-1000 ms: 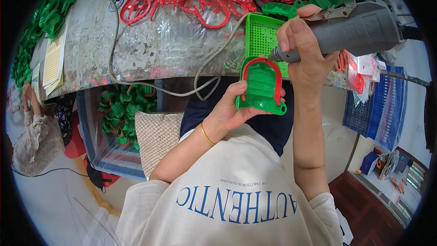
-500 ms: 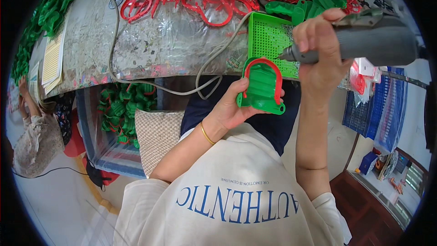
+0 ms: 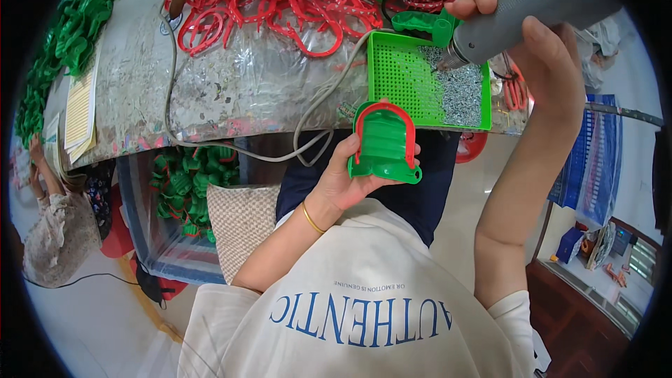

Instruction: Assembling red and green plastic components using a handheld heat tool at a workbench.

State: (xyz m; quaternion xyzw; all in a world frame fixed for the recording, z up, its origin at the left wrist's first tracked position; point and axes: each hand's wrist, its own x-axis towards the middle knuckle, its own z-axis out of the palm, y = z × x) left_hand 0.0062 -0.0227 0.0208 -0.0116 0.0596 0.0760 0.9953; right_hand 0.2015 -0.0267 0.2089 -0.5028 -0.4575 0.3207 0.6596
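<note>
My left hand [image 3: 339, 180] is closed round a green plastic shell part [image 3: 383, 141] above my lap, its hollow side up. A red U-shaped strip [image 3: 409, 133] lines the rim of that part. In my right hand [image 3: 549, 59] is a thick grey electric screwdriver [image 3: 535, 10], gripped round its body. Its tip points down and left over a bright green perforated tray [image 3: 399, 80]. Many small silvery screws [image 3: 458, 98] are heaped in the tray's right half. Whether the tip carries a screw is too small to tell.
Red U-shaped strips [image 3: 280, 0] and green shells [image 3: 423, 22] pile up on the far side of the worktable [image 3: 238, 91]. A grey cable [image 3: 297, 129] loops over its front edge. Below left stands a blue-grey crate [image 3: 133, 196] of assembled parts. Another person [image 3: 63, 231] sits far left.
The screwdriver has moved away from the green part, up and over the screws in the tray. My left hand, still holding the part, has shifted slightly left and down.
</note>
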